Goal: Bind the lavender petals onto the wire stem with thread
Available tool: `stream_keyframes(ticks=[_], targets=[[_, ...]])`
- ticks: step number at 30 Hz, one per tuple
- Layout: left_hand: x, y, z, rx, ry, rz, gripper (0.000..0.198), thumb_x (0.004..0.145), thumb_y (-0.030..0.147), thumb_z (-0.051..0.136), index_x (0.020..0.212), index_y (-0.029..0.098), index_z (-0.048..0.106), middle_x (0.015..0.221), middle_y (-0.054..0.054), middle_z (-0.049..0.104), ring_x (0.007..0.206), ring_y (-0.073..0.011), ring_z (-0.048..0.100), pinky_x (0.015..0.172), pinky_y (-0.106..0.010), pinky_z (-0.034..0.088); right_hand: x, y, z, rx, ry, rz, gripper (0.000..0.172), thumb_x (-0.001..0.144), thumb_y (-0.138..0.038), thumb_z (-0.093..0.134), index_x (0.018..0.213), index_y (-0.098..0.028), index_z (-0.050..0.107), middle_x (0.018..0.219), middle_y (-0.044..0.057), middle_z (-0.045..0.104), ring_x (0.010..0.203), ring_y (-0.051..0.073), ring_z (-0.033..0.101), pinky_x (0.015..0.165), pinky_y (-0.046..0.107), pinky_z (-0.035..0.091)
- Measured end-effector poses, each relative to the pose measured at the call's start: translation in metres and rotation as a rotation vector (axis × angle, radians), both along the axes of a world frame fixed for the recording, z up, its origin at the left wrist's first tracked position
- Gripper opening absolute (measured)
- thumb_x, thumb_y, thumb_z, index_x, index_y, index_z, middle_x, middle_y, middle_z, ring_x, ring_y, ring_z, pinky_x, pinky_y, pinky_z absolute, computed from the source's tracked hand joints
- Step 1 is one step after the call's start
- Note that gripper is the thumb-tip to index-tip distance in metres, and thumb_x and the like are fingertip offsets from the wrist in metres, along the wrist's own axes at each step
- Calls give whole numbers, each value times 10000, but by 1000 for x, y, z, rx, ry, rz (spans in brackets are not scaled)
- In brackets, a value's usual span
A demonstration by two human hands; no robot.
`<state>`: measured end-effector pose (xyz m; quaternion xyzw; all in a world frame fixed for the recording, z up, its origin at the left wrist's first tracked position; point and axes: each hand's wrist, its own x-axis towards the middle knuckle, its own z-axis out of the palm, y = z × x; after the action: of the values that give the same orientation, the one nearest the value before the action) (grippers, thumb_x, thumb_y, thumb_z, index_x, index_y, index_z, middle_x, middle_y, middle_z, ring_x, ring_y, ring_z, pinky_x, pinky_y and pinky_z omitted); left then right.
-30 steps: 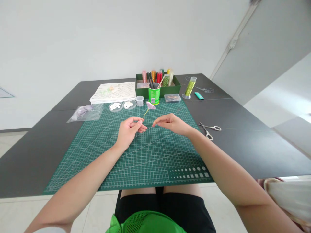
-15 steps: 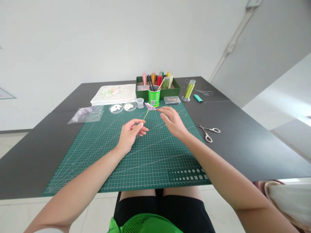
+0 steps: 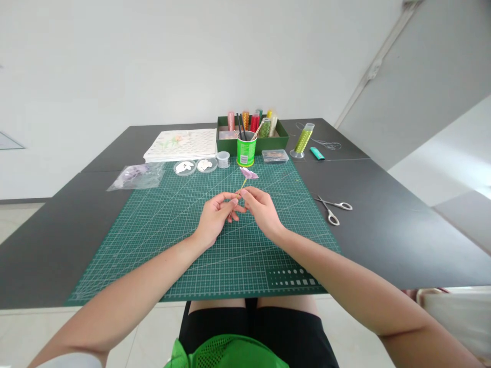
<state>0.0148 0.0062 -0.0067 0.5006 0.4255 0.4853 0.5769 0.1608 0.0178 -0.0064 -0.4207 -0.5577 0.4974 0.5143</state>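
Two hands meeting above the cutting mat (image 3: 161, 245): left hand (image 3: 215, 219) and right hand (image 3: 261, 210) both pinching a thin stem (image 3: 242, 185) topped by a pale purple flower (image 3: 249, 174); beyond, green cup (image 3: 246, 151) holding black sticks; green box (image 3: 253, 134) filled with coloured tubes; two round dishes (image 3: 184, 167) with white pieces; scissors (image 3: 333, 209) well apart at right.

A cutting mat (image 3: 161, 245) lay on the table (image 3: 402, 230), with both hands meeting above its middle around a thin stem (image 3: 243, 184). Behind the mat stood a cup (image 3: 246, 150) before a box (image 3: 280, 139); two dishes (image 3: 195, 166) sat left of the cup. Scissors (image 3: 333, 209) lay right of the mat, a bag (image 3: 136, 177) left.
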Motion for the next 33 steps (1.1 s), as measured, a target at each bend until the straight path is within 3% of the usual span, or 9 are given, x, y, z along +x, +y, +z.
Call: stream_keyframes(ticks=[6, 12, 21, 33], targets=[[2, -2, 1, 54, 42, 52, 273, 849, 419, 714, 952, 166, 708, 748, -49, 780, 564, -126, 616, 546, -241, 432, -4, -2, -4, -33, 83, -19, 252, 829, -456, 673, 848, -206, 643, 656, -23, 612, 590, 126, 555, 609, 288, 482], [-1, 0, -5, 140, 159, 58, 295, 883, 456, 691, 983, 179, 702, 752, -44, 778, 605, -157, 679, 558, -254, 471, -3, -3, -4, -31, 20, -45, 229, 820, -445, 717, 878, -230, 666, 492, -95, 433, 462, 101, 435, 574, 301, 527], [-4, 1, -4, 183, 207, 18, 280, 901, 460, 680, 934, 182, 695, 832, -63, 800, 670, -177, 728, 641, -278, 535, 2, 0, 0, -19, -6, -56, 301, 791, -496, 771, 827, -205, 702, 602, -20, 604, 618, 149, 619, 612, 307, 576], [-6, -2, -1, 226, 267, 34, 295, 911, 491, 688, 917, 196, 684, 820, -52, 799, 727, -202, 752, 770, -323, 576, 4, 0, 3, -18, -9, -43, 309, 756, -497, 804, 786, -203, 713, 541, -43, 553, 573, 135, 585, 647, 332, 605]])
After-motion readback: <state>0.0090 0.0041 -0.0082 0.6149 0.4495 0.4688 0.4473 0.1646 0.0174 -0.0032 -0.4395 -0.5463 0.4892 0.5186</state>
